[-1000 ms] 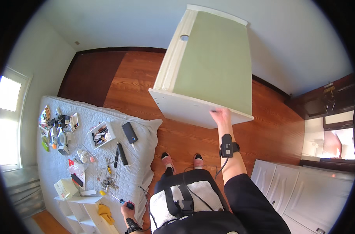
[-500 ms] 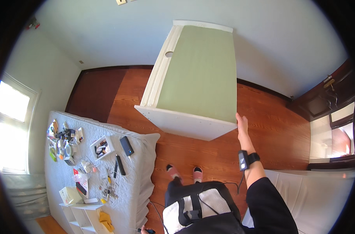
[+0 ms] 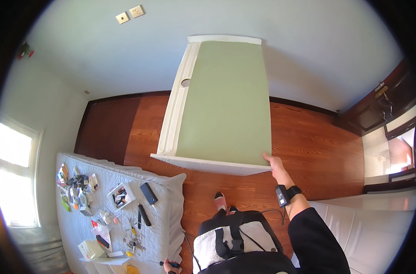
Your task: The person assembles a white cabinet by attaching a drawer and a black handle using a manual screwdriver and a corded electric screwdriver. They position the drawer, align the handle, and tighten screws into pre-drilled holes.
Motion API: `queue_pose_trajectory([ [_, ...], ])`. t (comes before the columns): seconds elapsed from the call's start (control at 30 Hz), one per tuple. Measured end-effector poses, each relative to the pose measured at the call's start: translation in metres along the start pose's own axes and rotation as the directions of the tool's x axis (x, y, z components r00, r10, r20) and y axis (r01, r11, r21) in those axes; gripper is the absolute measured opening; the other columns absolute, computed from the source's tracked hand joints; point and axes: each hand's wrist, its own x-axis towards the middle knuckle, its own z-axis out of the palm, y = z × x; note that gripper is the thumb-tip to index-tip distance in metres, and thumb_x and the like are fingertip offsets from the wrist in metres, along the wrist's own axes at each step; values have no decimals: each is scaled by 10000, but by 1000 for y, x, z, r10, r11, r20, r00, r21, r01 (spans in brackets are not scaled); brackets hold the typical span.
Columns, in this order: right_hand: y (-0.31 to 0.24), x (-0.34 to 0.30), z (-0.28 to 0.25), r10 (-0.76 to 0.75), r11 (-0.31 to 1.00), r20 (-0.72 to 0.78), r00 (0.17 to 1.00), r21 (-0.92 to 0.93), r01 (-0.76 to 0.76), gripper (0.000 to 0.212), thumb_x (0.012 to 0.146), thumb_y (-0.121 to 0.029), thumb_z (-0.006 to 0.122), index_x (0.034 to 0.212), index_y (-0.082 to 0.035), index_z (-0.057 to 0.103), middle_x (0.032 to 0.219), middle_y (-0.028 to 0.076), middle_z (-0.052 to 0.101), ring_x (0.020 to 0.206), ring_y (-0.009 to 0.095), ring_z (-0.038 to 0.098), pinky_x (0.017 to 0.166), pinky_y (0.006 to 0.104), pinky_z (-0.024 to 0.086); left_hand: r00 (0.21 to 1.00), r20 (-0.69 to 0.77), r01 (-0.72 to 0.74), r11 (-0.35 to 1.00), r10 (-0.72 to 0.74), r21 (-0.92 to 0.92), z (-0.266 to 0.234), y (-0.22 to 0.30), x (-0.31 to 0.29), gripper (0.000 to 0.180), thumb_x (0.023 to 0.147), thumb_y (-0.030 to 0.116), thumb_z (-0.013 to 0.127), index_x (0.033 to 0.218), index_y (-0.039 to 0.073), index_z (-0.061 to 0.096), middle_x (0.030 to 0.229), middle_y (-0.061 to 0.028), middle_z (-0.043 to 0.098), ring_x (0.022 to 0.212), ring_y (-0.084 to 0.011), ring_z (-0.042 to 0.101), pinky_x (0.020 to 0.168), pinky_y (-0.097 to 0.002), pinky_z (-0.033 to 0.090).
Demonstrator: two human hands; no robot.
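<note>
A large white cabinet (image 3: 164,132) stands ahead of me, its pale green panel (image 3: 224,102) facing me and a round hole in the white strip beside it. My right hand (image 3: 275,163) grips the cabinet's near right corner, with the thumb over the panel's edge; the other fingers are partly hidden. Low in the view, my left hand (image 3: 170,266) is closed around a screwdriver (image 3: 175,264) with a dark handle, next to the bed's edge and away from the cabinet.
A bed (image 3: 162,228) at left holds a white box (image 3: 121,196) of small items, a dark phone-like device (image 3: 148,193), loose hardware and bottles. White furniture (image 3: 354,228) stands at right. A dark door (image 3: 377,105) is at far right. My slippered foot (image 3: 220,202) is on the wood floor.
The cabinet's near edge and my right hand sit lower in view, and less of its near side shows. My feet have shifted. The left hand has come further into view with the screwdriver.
</note>
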Motion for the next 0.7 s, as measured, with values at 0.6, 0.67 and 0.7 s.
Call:
queue_pose_trajectory([
  [0.6, -77, 57, -16, 56, 928, 408, 911, -358, 103, 457, 855, -379, 667, 1093, 11, 673, 983, 110, 692, 885, 164, 640, 765, 301, 488, 396, 844, -861, 465, 360, 206, 452, -88, -376, 197, 890, 166, 665, 798, 32, 552, 596, -14, 538, 505, -83, 490, 478, -220, 360],
  [0.67, -77, 64, -21, 111, 975, 503, 857, -222, 4, 460, 850, -387, 669, 1103, -3, 669, 1012, 101, 684, 909, 173, 634, 783, 310, 484, 484, 812, -826, 476, 326, 302, 464, -124, -398, 186, 890, 153, 661, 798, 33, 552, 605, -18, 546, 502, -88, 500, 471, -221, 368],
  [0.7, -75, 66, -24, 123, 988, 564, 817, -150, -45, 461, 848, -391, 670, 1108, -10, 667, 1026, 96, 681, 921, 178, 630, 791, 314, 482, 510, 802, -789, 539, 311, 294, 468, -141, -405, 186, 885, 164, 670, 804, 39, 557, 615, -19, 555, 503, -88, 504, 470, -221, 371],
])
